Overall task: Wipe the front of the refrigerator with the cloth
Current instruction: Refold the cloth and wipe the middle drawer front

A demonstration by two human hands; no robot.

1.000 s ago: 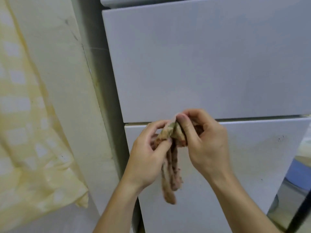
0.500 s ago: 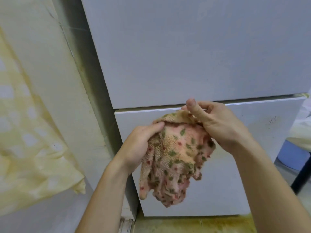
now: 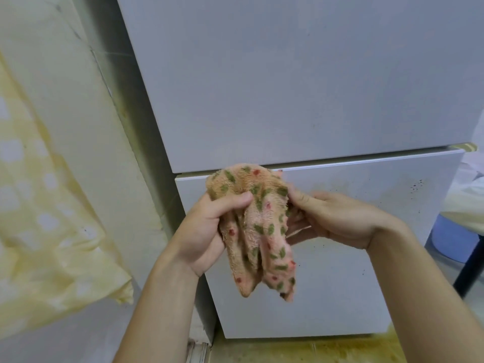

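A white refrigerator [image 3: 301,82] fills the view, with an upper door and a lower door [image 3: 366,271] that carries dark specks and yellowish stains. In front of the seam between the doors I hold a pinkish cloth [image 3: 259,231] dotted green and red. My left hand [image 3: 209,226] grips its upper left part, thumb over the top fold. My right hand [image 3: 337,221] holds its right side, fingers tucked behind the fabric. The cloth hangs bunched below both hands, a little off the lower door.
A cream wall [image 3: 65,100] and a yellow checked curtain [image 3: 39,231] lie to the left. At the right edge stand a blue bucket [image 3: 450,237], a dark leg [image 3: 468,260] and pale fabric [image 3: 468,200]. The floor [image 3: 301,349] below is yellow-stained.
The cloth has gone from a twisted strand to an opened, bunched shape. My left hand shifted up onto its top fold and my right hand dropped to its right side. The view tilted down.
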